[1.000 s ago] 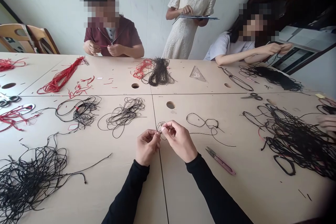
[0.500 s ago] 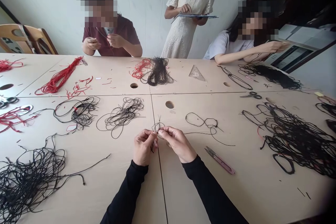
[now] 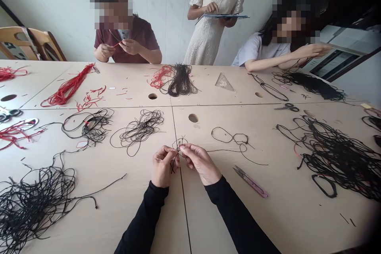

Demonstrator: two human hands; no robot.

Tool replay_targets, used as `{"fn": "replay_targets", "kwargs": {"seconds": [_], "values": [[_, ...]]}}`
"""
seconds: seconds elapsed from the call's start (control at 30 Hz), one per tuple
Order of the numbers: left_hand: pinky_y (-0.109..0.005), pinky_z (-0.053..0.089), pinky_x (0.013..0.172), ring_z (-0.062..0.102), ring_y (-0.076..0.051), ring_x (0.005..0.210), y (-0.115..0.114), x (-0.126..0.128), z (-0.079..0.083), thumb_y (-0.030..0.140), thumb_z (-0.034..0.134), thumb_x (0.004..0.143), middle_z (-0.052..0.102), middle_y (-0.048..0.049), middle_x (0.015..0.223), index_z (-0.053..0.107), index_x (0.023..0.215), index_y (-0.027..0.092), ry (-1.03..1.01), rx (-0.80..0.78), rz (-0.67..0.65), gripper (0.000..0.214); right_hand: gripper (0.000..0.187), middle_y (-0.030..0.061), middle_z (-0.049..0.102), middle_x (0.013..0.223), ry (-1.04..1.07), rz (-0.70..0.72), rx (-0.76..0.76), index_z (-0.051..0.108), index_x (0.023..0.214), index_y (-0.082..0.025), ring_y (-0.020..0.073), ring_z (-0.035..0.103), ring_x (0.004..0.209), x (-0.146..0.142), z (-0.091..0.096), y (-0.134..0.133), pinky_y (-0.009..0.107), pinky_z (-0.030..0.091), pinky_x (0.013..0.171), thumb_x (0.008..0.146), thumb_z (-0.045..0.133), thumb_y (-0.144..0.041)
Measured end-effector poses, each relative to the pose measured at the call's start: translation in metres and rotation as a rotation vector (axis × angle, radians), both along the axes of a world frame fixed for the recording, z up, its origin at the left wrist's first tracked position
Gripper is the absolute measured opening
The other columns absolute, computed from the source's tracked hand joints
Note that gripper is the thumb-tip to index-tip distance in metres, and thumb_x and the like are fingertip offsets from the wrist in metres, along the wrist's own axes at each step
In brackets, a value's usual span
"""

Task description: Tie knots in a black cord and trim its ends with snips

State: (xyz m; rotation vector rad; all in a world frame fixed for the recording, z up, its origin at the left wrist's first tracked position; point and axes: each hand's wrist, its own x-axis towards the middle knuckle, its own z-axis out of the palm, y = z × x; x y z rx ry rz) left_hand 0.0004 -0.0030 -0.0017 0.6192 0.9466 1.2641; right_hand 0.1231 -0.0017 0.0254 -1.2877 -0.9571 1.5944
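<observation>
My left hand (image 3: 162, 165) pinches a thin black cord (image 3: 180, 141) between thumb and fingertips, over the seam of the table. My right hand (image 3: 202, 161) grips the same cord just beside it, so the fingertips of both hands nearly touch. Small loops and loose ends stick up above the fingers, and a short piece hangs below the left fingers. Part of the cord is hidden inside the grip. To the right lies a looped black cord (image 3: 228, 137), one strand of which runs toward my right hand. Thread snips (image 3: 250, 181) with a pink handle lie beside my right forearm.
Black cord heaps lie at left (image 3: 35, 202) and right (image 3: 336, 158). A red cord bundle (image 3: 70, 87), a clear set square (image 3: 224, 82) and black scissors (image 3: 286, 106) are farther back. Two seated people work cords across the table (image 3: 205, 222); a standing person holds a clipboard (image 3: 226, 16).
My hands stay almost in place, with the right fingers slightly shifted on the cord and its loops spread a little differently. Across the table, a red cord now shows stretched between one person's hands.
</observation>
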Motion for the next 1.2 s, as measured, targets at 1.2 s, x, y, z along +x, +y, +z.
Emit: {"fn": "replay_targets", "kwargs": {"seconds": [1.2], "values": [[-0.02,0.039,0.037,0.051,-0.009,0.043,-0.001,0.001,0.003,0.042,0.074,0.069,0.058,0.0011,0.06,0.063,0.079,0.013,0.057,0.034,-0.055,0.033,0.032,-0.0024,0.044,0.062,-0.169,0.122,0.199,0.059,0.07,-0.018,0.0099,0.031,0.054,0.016,0.011,-0.004,0.026,0.028,0.052,0.082,0.059,-0.048]]}}
